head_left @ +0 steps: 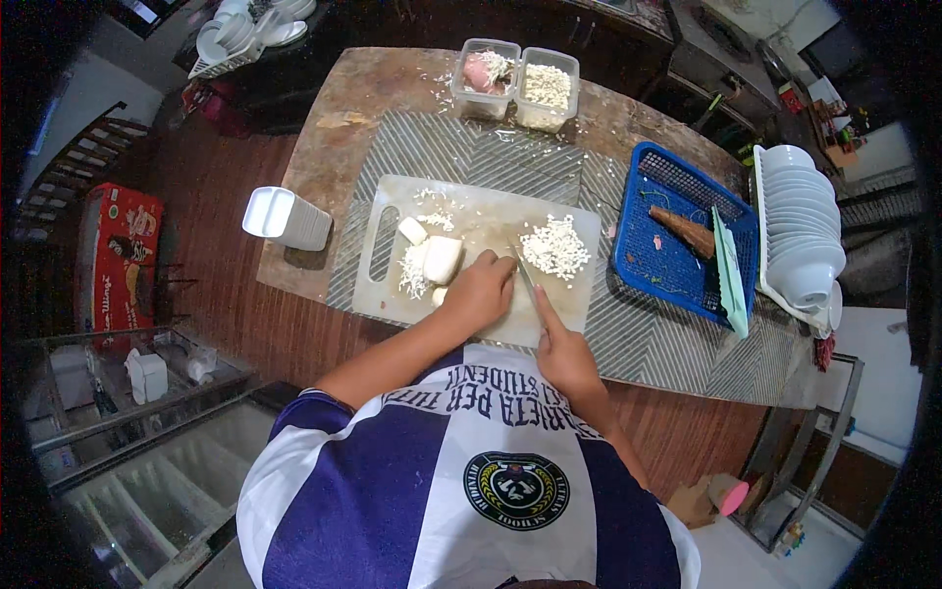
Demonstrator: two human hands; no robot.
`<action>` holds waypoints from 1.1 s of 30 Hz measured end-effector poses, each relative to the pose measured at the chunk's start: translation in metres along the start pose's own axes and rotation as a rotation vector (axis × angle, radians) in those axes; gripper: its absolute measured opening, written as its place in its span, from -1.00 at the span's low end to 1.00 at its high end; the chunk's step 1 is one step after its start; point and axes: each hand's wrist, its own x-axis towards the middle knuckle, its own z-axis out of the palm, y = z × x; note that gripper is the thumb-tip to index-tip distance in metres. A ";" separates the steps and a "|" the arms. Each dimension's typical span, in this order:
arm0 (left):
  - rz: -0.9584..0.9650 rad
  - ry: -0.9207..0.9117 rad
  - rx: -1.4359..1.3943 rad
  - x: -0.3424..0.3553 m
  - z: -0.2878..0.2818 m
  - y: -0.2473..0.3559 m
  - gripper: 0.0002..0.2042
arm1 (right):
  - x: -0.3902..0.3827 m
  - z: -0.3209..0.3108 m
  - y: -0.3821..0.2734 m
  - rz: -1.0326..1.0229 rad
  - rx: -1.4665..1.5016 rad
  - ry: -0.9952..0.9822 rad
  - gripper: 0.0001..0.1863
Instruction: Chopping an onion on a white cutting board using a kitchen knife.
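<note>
A white cutting board (471, 201) lies on the table in front of me. My right hand (566, 355) grips the handle of a knife (531, 280), its blade angled up and left across the board. My left hand (483, 293) rests on the board beside the blade with its fingers curled under; whatever they press on is hidden. To the left of that hand sits a peeled white chunk (443, 259), with a smaller white piece (412, 231) behind it. Fine white shreds (412, 275) lie around them. A pile of small white dice (555, 245) is on the board's right side.
At the table's far edge stand a clear tub (486, 77) with something pink and a clear tub (547, 88) of white dice. A blue basket (640, 187) on the right holds a brown root (684, 232). White bowls (797, 216) fill a rack beyond. White stacked containers (287, 218) stand left.
</note>
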 end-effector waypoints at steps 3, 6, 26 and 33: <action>-0.026 -0.010 0.020 0.001 -0.001 0.000 -0.83 | 0.001 -0.002 0.000 0.004 0.019 -0.008 -0.14; -0.065 0.000 0.041 0.001 0.001 0.000 -0.84 | 0.001 0.000 0.001 0.017 -0.002 -0.010 -0.14; 0.004 0.075 0.014 -0.003 0.010 -0.010 -0.85 | -0.001 0.004 -0.004 0.046 0.011 -0.092 -0.11; 0.000 0.097 0.007 -0.002 0.011 -0.011 -0.85 | -0.004 0.004 -0.008 0.059 0.041 -0.085 -0.16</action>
